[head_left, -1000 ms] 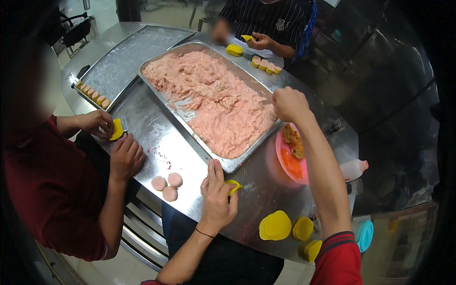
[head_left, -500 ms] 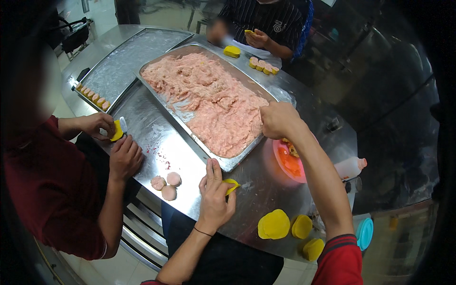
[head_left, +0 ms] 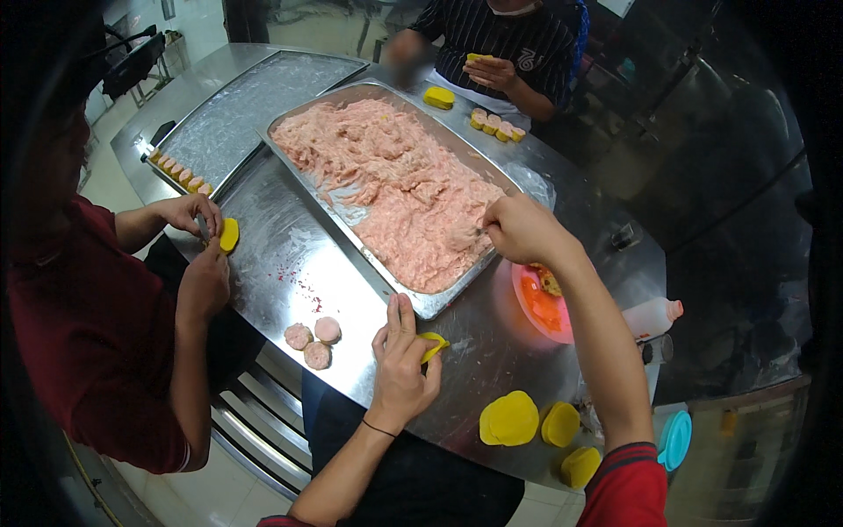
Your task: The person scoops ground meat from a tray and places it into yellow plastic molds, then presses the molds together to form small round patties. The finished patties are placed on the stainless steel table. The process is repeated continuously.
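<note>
My left hand (head_left: 406, 362) is near the pan's near corner, its thumb and fingers closed on a folded yellow dumpling wrapper (head_left: 433, 345). My right hand (head_left: 527, 230) is a fist over the right edge of the pan. A short piece of a thin metal tool (head_left: 480, 231) shows at its fingers, against the meat; the rest is hidden in the fist. The pink minced meat (head_left: 386, 180) fills most of the deep metal pan (head_left: 430, 305). Stacks of round yellow wrappers (head_left: 509, 419) lie to the right of my left hand, nearest my right forearm.
Three filled dumplings (head_left: 318, 355) sit left of my left hand. A pink bowl (head_left: 539, 303) with orange contents and a plastic bottle (head_left: 652, 318) stand beyond my right forearm. A flat tray (head_left: 263, 101) holds a row of dumplings. Co-workers' hands (head_left: 200, 230) work at left and far side.
My right hand has turned a little at the pan's edge, and the metal piece now shows. My left hand keeps the wrapper. The left co-worker's hands have shifted with their wrapper.
</note>
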The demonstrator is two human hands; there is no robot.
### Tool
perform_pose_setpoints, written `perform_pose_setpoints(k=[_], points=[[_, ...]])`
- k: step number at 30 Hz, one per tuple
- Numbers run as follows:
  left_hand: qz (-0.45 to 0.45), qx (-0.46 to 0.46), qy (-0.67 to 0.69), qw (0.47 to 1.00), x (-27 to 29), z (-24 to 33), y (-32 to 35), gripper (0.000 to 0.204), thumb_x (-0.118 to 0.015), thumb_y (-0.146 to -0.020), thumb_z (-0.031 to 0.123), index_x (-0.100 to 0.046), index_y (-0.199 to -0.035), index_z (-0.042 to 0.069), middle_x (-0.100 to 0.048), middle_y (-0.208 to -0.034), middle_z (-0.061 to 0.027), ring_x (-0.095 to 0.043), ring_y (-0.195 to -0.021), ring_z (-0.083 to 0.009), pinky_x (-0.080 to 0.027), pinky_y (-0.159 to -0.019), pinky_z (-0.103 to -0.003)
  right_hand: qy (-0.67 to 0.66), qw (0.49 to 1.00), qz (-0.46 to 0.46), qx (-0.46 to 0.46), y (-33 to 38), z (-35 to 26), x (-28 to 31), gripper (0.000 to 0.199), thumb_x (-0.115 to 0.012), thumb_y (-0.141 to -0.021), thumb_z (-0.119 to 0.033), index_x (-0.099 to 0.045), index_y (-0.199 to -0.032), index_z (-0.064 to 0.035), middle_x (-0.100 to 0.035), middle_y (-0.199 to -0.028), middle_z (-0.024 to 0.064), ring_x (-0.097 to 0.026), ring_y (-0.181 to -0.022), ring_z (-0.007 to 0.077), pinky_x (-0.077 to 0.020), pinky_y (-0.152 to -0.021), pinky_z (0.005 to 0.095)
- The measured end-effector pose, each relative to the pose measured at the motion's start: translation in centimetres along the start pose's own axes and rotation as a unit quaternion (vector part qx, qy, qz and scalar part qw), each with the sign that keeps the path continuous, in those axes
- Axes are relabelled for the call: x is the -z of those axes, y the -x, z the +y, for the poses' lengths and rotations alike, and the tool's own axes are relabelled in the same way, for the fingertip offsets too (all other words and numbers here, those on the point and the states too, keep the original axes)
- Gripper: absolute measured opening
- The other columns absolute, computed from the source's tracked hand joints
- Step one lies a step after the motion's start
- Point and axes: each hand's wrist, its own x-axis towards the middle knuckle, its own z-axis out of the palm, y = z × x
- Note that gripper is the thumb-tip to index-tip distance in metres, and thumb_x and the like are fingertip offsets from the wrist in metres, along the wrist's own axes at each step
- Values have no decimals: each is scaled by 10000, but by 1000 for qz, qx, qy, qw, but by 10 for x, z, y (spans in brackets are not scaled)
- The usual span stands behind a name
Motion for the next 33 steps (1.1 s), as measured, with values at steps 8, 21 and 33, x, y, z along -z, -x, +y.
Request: perform_pose_setpoints(k=[8, 21, 33], points=[[-3, 1, 1, 1000, 0, 1, -1, 120, -761, -829, 21, -732, -943, 0, -363, -1654, -368, -334, -1577, -487, -320, -1175, -512, 96, 994, -57, 10, 14, -6, 10, 224, -614, -789, -122, -818, -851, -53, -769, -880, 224, -755, -848, 401, -601, -806, 514], [-7, 9, -1, 1000, -1, -1, 1, 128, -785, -821, 14, -733, -937, 0, -322, -1694, -327, -282, -1608, -470, -304, -1201, -507, -253, 961, -8, 109, -3, -49, -10, 235, -660, -880, -106, -790, -1020, 32, -765, -889, 230, -753, -806, 325, -582, -779, 416], [3, -3, -8, 1000, -2, -2, 2, 111, -766, -832, 17, -738, -936, -11, -331, -1687, -338, -286, -1605, -475, -308, -1193, -496, -298, 949, -14, 106, 5, -49, -29, 251, -659, -853, -159, -813, -968, 4, -751, -804, 229, -753, -744, 327, -586, -744, 436]])
